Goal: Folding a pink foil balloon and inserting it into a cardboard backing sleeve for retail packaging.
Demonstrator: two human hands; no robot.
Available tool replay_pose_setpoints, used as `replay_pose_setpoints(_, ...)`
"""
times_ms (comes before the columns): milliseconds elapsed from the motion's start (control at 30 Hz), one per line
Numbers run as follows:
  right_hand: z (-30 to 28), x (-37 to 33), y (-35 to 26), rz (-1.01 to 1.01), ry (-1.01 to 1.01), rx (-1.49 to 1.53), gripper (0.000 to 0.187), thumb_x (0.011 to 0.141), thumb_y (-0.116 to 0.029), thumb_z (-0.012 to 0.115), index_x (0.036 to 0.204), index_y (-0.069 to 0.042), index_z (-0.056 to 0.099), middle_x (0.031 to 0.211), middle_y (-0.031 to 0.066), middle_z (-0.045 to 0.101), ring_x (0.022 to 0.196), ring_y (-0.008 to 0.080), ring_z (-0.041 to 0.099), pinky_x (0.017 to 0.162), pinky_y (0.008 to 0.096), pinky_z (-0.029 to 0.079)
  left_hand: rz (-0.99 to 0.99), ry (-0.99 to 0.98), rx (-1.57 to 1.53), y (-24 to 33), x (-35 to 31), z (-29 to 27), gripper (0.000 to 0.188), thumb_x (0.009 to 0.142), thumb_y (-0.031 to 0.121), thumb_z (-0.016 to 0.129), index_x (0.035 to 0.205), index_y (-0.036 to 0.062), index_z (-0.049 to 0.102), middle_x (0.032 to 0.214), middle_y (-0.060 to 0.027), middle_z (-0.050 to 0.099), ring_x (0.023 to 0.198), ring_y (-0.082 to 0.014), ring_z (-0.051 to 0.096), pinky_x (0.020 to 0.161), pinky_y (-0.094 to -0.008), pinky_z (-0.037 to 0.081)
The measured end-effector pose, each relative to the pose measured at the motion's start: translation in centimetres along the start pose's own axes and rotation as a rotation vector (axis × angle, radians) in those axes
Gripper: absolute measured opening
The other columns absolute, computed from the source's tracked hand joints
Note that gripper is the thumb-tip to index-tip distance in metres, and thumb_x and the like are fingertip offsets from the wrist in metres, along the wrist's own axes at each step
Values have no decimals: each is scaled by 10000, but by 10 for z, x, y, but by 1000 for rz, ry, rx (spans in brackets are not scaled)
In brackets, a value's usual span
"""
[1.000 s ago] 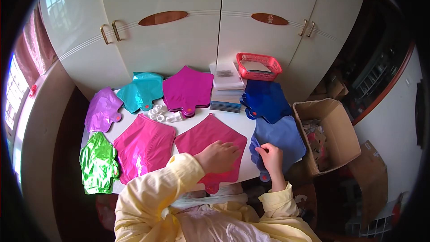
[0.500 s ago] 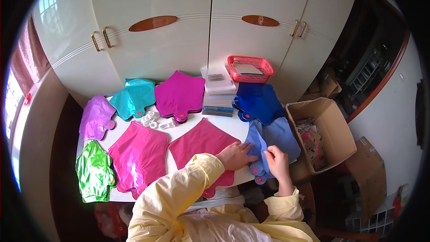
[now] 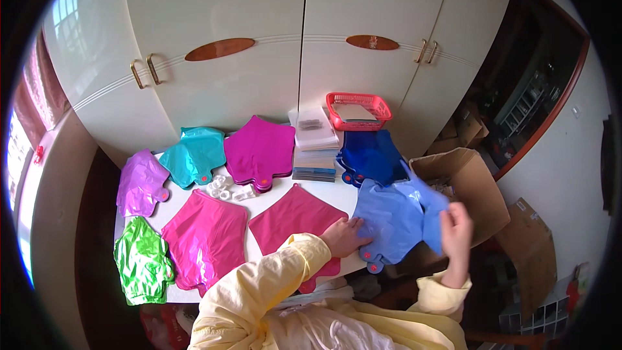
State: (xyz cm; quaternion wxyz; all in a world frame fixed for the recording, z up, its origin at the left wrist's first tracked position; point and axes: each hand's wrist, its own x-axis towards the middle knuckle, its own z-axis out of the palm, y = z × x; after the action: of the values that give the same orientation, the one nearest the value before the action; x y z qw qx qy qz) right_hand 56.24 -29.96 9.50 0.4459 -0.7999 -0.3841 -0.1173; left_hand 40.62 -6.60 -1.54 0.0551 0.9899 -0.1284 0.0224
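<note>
A stack of light blue flat foil balloons [image 3: 387, 217] lies at the right end of the table, red-dotted tabs toward me. My left hand [image 3: 345, 236] rests on its left edge, fingers laid out and holding nothing, beside a dark pink foil balloon [image 3: 295, 210]. Beyond the stack's right edge, my right hand [image 3: 457, 233] pinches one light blue foil balloon [image 3: 431, 204]. That balloon is bent upward, its far corner lifted near the dark blue foil balloons [image 3: 372, 155]. My right fingertips are slightly blurred.
Several other foil balloon piles cover the table: purple [image 3: 141, 185], green [image 3: 142, 259], teal [image 3: 193, 155], magenta [image 3: 260, 149] and shiny pink [image 3: 206, 240]. A card stack [image 3: 315, 149], red basket [image 3: 359, 123] and small white rolls [image 3: 221, 186] stand among them. An open carton [image 3: 483, 201] adjoins the table's right.
My right hand has moved right, drawing the light blue foil balloon off the stack toward the carton side. My left hand has stayed at the stack's left edge. The view has tilted slightly.
</note>
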Motion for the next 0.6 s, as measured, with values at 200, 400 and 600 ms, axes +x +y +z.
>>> replay_pose_setpoints(200, -55, 90, 16, -78, 419, 18, 139, 940, -40, 545, 1077, -26, 559, 822, 50, 610, 736, 111, 574, 657, 269, 479, 30, 1, 2, 2, 3, 1, 436, 897, 301, 516, 1332, 268, 536, 1370, -269, 445, 1244, -349, 484, 950, -413, 447)
replay_pose_setpoints(400, 64, 140, -34, -617, 210, -447, 137, 854, -91, 582, 987, -124, 591, 900, 84, 619, 793, 295, 635, 677, 400, 529, 11, 1, -29, -1, 2, 5, 489, 857, 312, 583, 1341, 264, 523, 1367, -274, 437, 1263, -352, 459, 937, -423, 455)
replay_pose_setpoints(600, 200, 139, 45, -691, -275, -579, 94, 795, -142, 582, 726, -84, 610, 822, 51, 582, 747, 250, 635, 668, 397, 519, -9, -50, -58, 2, 4, 0, 551, 824, 341, 634, 1352, 257, 502, 1386, -247, 414, 1270, -348, 447, 924, -430, 461)
